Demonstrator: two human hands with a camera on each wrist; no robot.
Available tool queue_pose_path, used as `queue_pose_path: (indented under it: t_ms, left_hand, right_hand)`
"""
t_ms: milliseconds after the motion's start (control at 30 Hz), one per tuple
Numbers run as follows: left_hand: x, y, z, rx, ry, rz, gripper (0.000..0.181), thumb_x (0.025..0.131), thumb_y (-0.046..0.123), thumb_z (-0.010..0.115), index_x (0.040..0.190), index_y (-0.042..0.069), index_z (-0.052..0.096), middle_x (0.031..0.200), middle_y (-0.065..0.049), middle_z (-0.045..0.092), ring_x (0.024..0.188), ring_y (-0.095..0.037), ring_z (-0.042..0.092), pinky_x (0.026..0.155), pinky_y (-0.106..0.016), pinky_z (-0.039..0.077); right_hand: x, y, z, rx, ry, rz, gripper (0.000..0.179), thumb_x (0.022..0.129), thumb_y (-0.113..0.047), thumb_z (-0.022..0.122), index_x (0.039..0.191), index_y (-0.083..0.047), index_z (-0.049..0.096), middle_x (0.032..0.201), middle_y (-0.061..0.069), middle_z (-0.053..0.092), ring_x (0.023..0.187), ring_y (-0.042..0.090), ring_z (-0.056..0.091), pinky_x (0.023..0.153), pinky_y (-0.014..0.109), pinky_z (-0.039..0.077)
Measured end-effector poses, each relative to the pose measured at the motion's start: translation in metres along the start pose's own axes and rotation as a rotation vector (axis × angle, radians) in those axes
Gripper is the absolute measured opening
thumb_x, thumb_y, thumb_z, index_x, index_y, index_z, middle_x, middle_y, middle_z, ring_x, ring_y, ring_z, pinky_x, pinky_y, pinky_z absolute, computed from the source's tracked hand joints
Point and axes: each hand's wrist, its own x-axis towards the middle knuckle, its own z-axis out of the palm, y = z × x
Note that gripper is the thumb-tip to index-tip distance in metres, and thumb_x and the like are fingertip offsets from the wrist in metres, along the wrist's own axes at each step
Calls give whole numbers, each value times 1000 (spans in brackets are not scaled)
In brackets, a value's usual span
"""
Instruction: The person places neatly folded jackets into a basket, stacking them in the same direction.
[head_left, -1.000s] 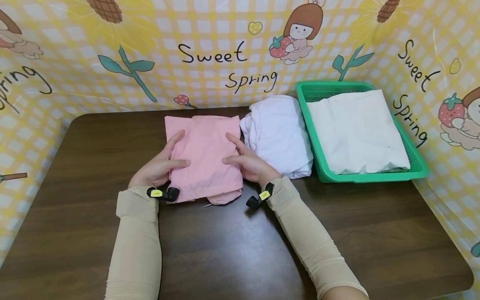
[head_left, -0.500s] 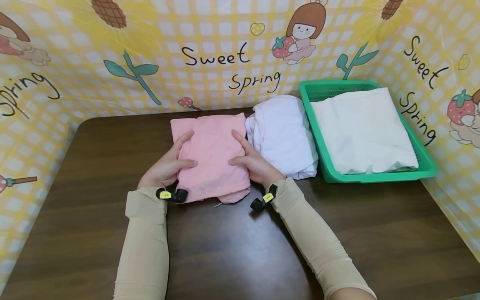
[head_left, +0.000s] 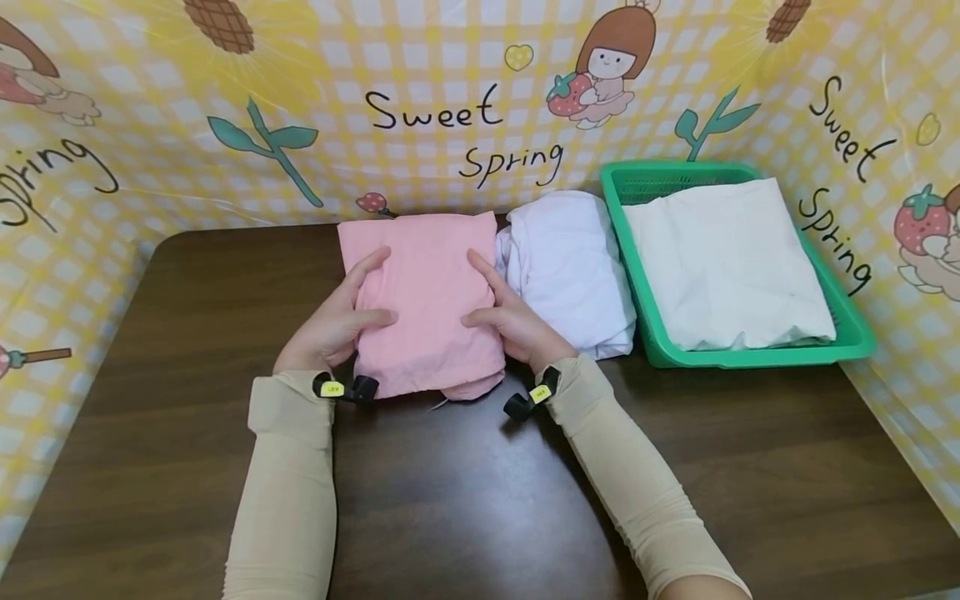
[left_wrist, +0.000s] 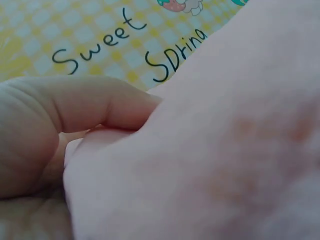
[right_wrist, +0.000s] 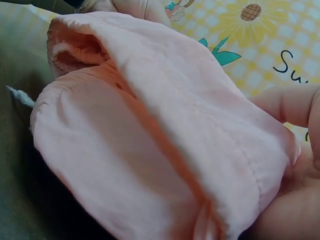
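Note:
A folded pink garment [head_left: 425,304] is held between both hands, one at each side edge. My left hand [head_left: 330,321] grips its left side, thumb and a finger lying over the top face, other fingers hidden. My right hand [head_left: 517,321] grips the right side the same way. In the right wrist view, the near edge of the pink garment [right_wrist: 150,110] shows loose layers and a short white cord end [right_wrist: 21,96]. The left wrist view has the pink cloth [left_wrist: 200,170] close up, with the thumb side of the left hand [left_wrist: 65,120] against it.
Right of the pink garment lies a folded white garment [head_left: 566,275], partly overlapped by the right hand. A green basket [head_left: 648,333] beside that one holds a folded white cloth [head_left: 727,267]. The brown table [head_left: 450,500] ends at a patterned yellow-check backdrop [head_left: 420,50].
Both hands and the pink garment have moved slightly up and away, toward the backdrop. The head view has also shifted a little. The white garment and basket stay in place.

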Motion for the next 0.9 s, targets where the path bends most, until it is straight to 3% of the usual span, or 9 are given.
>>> queue_pose_path:
  t_ms: [200, 367, 500, 667, 900]
  left_hand:
    - [1, 5, 7, 4, 0, 21, 92, 91, -21, 52, 161, 29, 23, 157, 3, 9, 99, -19, 53, 65, -21, 53]
    - [2, 11, 14, -11, 3, 31, 92, 91, -22, 51, 161, 30, 24, 156, 1, 12, 103, -19, 52, 69, -23, 54]
    - [1, 16, 23, -20, 7, 35, 92, 91, -21, 51, 161, 31, 24, 157, 4, 11, 101, -20, 54, 68, -25, 56]
    - [0, 21, 33, 18, 30, 100, 93, 89, -22, 53, 161, 28, 24, 162, 6, 7, 108, -21, 47, 68, -22, 53]
    - [-2, 27, 46, -5, 29, 149, 92, 89, -21, 53, 160, 30, 25, 160, 1, 14, 105, -22, 51, 68, -25, 55]
  right_hand:
    - [-3, -10, -4, -62, -17, -32, 100, 85, 21, 55, 163, -32, 20, 165, 2, 18, 140, 20, 32, 105, 30, 39]
    - [-7, -22, -9, -108, -32, -39, 100, 85, 19, 57, 162, -33, 22, 166, -5, 12, 142, 18, 28, 112, 34, 33]
    - [-13, -32, -12, -135, -32, -36, 100, 84, 18, 59, 162, -34, 23, 165, -4, 11, 140, 18, 29, 111, 34, 33]
    - [-17, -42, -15, -91, -46, -31, 98, 86, 19, 56, 161, -35, 25, 162, 4, 23, 134, 20, 37, 102, 30, 42]
    - [-23, -54, -19, -60, -62, -53, 97, 86, 19, 59, 160, -36, 27, 157, 7, 30, 129, 21, 41, 98, 28, 46]
